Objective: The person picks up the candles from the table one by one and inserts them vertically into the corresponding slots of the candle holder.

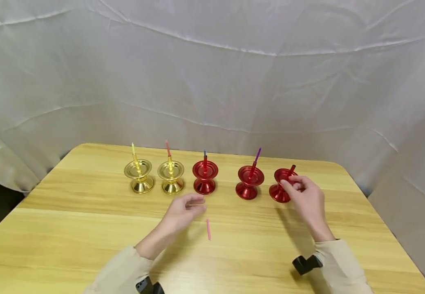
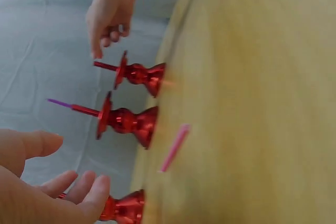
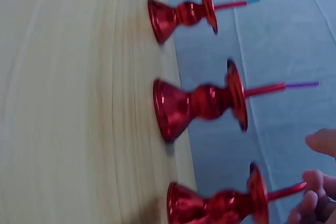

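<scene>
My right hand [image 1: 309,200] hovers at the rightmost red candle holder [image 1: 280,193], its fingertips close to the bare upright tube; nothing shows between thumb and fingers, and I cannot tell whether they touch it. My left hand [image 1: 182,213], thumb and fingers apart, floats above the table near a loose pink candle [image 1: 208,229] lying flat. Another red holder [image 1: 247,191] carries a purple candle [image 1: 258,154], tilted a little. The middle red holder [image 1: 204,185] has a short blue candle [image 1: 204,152] in its tube; in the left wrist view my left fingers partly hide this holder.
Two gold holders stand at the left of the row, one [image 1: 142,184] with a yellow candle [image 1: 133,148], the other [image 1: 172,185] with a pinkish-red candle [image 1: 168,148]. Behind the wooden table [image 1: 87,228] hangs a pale curtain [image 1: 212,81].
</scene>
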Tool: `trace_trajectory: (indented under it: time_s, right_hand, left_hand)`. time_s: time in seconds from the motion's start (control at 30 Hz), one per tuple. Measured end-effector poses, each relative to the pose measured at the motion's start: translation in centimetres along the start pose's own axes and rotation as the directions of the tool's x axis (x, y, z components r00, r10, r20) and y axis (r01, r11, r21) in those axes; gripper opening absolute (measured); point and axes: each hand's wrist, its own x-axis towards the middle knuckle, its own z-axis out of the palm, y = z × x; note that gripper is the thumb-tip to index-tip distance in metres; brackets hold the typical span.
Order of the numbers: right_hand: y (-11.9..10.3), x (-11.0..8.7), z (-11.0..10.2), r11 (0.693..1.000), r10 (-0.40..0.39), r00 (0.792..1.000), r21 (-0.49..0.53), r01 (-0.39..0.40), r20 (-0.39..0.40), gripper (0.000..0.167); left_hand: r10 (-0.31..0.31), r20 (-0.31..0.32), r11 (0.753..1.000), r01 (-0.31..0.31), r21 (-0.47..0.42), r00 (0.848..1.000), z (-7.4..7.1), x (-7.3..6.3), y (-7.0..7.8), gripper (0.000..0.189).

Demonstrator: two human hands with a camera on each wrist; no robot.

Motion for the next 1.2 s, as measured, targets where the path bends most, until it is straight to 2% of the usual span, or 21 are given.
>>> trace_trajectory:
  time_s: [0.07,0.17,0.33,0.47,0.57,0.8,0.87,1.0,1.1,1.2]
  right_hand:
    - [0.7,0.4,-0.1,1.0,0.016,0.998,0.002,-0.016,-0.058,0.042]
    - [1.7,0.8,0.1,1.0,0.009,0.998,0.009,-0.008,-0.069,0.055]
    - [3.2,1.5,0.6,1.0,0.019,0.998,0.021,-0.02,0.052,0.09]
    - [3.8,2.0,0.9,0.998,0.059,0.988,0.023,-0.063,0.14,0.103]
    - [4.2,2.3,1.1,0.996,0.069,0.984,0.041,-0.076,0.161,0.105]
    - [4.7,2.7,1.7,0.992,0.09,0.976,0.074,-0.106,0.198,0.106]
    - [4.7,2.7,1.8,0.99,0.095,0.976,0.082,-0.113,0.194,0.104]
    - [4.6,2.6,1.8,0.988,0.102,0.978,0.1,-0.121,0.181,0.101]
    - [4.6,2.6,1.9,0.986,0.099,0.979,0.118,-0.121,0.176,0.1]
    - [4.7,2.6,2.0,0.983,0.095,0.982,0.142,-0.119,0.165,0.098]
  left_hand:
    - [-0.029,0.018,1.0,0.029,0.002,0.999,0.0,-0.4,-0.6,0.042]
    - [-0.063,0.035,0.998,0.062,0.02,0.997,0.3,-0.8,-1.3,0.046]
    - [-0.084,0.035,0.992,0.08,0.098,0.996,0.9,-1.3,-2.5,0.042]
    - [-0.043,0.008,0.985,0.041,0.168,0.999,1.1,-1.4,-3.1,0.037]
    - [-0.016,-0.002,0.98,0.016,0.198,1.0,1.0,-1.2,-3.2,0.031]
    - [0.043,0.041,0.972,-0.051,0.228,0.998,1.3,-0.9,-3.4,0.018]
    - [0.033,0.053,0.966,-0.045,0.254,0.998,1.3,-0.7,-3.2,0.016]
    - [-0.033,0.103,0.953,0.0,0.302,0.994,1.4,-0.1,-2.5,0.009]
    - [-0.064,0.129,0.939,0.016,0.343,0.99,1.4,0.3,-2.1,0.014]
    - [-0.052,0.14,0.918,-0.008,0.396,0.989,1.5,0.7,-2.0,0.021]
